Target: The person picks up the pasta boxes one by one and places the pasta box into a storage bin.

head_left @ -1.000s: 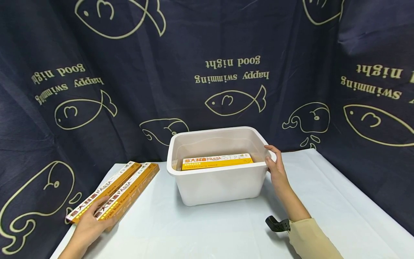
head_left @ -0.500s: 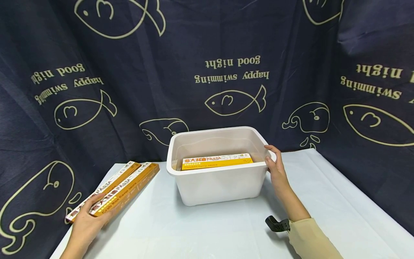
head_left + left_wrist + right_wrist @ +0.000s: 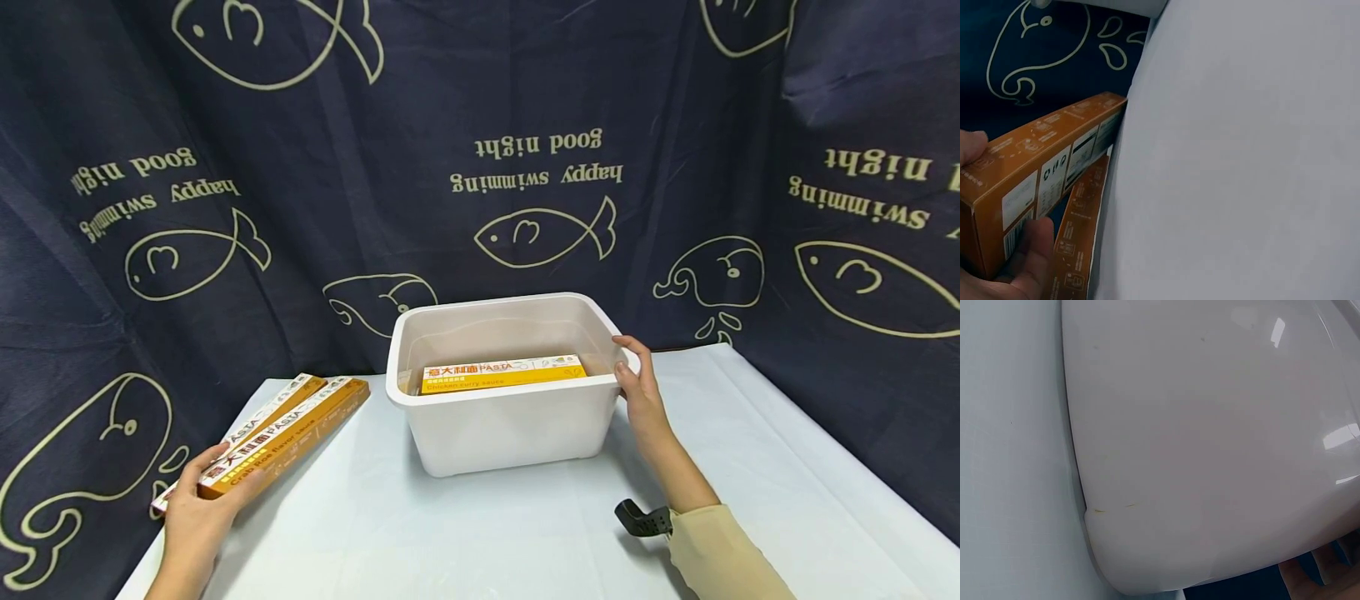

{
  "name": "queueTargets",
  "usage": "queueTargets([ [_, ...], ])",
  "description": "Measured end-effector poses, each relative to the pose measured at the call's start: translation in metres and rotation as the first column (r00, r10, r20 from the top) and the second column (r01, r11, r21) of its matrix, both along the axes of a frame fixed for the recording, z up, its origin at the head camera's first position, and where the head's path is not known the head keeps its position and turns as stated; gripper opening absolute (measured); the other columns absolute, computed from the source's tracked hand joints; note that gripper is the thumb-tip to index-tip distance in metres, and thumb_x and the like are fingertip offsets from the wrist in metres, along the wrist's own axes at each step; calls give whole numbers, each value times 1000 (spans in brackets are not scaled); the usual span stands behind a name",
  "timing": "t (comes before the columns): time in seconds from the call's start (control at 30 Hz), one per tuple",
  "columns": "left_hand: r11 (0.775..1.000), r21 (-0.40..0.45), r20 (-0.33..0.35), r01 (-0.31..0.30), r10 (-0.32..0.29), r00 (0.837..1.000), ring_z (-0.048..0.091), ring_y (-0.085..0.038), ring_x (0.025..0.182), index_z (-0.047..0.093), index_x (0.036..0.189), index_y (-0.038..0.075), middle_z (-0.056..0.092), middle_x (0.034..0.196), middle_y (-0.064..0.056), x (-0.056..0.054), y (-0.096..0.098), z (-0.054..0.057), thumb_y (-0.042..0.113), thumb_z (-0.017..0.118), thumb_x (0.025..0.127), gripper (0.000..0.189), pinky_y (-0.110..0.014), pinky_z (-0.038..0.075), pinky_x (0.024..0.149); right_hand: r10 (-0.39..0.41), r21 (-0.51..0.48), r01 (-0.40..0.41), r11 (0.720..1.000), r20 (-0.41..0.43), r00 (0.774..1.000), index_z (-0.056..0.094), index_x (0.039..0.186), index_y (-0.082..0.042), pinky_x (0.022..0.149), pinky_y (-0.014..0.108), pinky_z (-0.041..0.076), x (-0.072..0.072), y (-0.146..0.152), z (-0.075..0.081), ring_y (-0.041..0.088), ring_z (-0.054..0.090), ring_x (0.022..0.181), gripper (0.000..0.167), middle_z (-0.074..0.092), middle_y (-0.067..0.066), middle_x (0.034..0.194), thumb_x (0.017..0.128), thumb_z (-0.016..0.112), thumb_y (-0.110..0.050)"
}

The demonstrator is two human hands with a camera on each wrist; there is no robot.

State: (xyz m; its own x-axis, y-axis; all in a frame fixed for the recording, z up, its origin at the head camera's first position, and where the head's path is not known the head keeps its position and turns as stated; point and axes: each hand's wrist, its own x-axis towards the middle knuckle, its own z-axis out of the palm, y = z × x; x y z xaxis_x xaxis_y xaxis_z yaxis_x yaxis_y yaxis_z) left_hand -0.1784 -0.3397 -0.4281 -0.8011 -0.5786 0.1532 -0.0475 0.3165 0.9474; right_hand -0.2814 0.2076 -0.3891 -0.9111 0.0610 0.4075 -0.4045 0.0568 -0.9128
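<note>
At the left of the head view, my left hand [image 3: 201, 510] grips the near end of an orange and white pasta box [image 3: 281, 437] marked Crab Roe flavor sauce. The left wrist view shows fingers on one side of this box and the thumb on the other, its near end raised at a slant. A second pasta box [image 3: 1079, 231] lies beside and below it, partly hidden. My right hand [image 3: 643, 396] holds the right rim of a white plastic bin [image 3: 517, 429], thumb over the edge. Inside the bin lies a yellow and white pasta box [image 3: 504, 377] marked Chicken curry sauce.
A pale cloth covers the table [image 3: 465, 533]. Dark blue curtains [image 3: 525, 108] with fish and whale drawings stand close behind and at both sides. A black strap piece [image 3: 643, 519] sticks out from the right wrist beside a beige sleeve [image 3: 723, 554].
My left hand has slid back toward the near end of the Crab Roe box, and that end has come nearer and risen over the other box. The right hand and bin stay put.
</note>
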Motion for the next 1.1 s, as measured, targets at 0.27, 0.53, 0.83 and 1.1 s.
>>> queueTargets([
  [0.27,973,229,-67,-26,42,997,51,8,94,46,144,28,47,113,14,0,2,2,13,80,85,70,0,43,73,6,-8,-6,1000,-6,1000,27,150,-13,102,38,32,0,-1,-1,20,34,133,50,27,2,156,102,35,-26],
  [0.53,910,415,-141,-2,66,988,51,0,101,43,145,30,45,119,10,-3,3,5,6,74,88,69,-7,52,71,3,-10,-3,1000,-4,1000,28,150,-14,101,36,32,1,-1,-1,18,36,132,50,28,1,156,103,35,-27],
  [0.83,850,525,-206,35,87,975,57,-3,97,46,142,26,44,124,6,-5,5,5,-4,70,88,67,-21,59,65,-7,2,7,1000,-1,1000,29,150,-16,100,35,33,1,-1,-2,19,38,130,49,27,1,156,103,35,-28],
  [1.1,825,561,-277,61,118,954,58,-6,98,49,139,22,43,126,5,-5,7,8,-9,68,87,64,-23,59,64,-9,-4,9,1000,2,1000,29,150,-16,101,37,32,0,-1,-1,16,37,130,50,29,1,155,102,35,-28],
])
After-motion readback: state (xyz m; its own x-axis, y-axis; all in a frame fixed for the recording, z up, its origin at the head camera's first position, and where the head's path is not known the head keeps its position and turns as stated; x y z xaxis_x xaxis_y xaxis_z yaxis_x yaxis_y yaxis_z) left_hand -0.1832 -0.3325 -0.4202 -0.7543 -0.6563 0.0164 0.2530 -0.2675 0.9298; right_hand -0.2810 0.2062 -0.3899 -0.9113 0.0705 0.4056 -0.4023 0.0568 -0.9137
